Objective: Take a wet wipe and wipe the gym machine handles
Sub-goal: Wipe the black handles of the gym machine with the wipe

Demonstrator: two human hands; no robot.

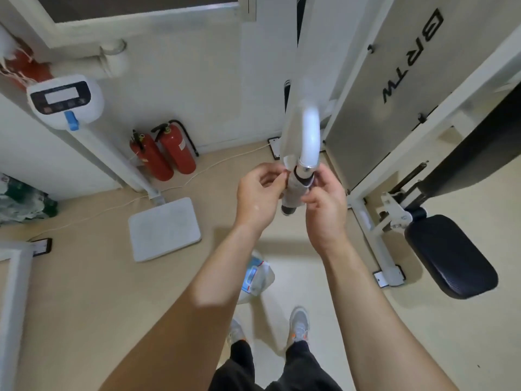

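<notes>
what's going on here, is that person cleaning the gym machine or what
Looks like it. A person stands at a white gym machine, both hands raised to its curved handle. The left hand and right hand are wrapping a wet wipe around the handle's dark end. A pack that looks like wipes lies on the floor by their feet.

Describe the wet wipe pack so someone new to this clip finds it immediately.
Start at the white floor scale and look right, past the person's left forearm. The wet wipe pack lies on the beige floor just ahead of the grey shoes. It is the only soft white packet with a blue label.
</notes>
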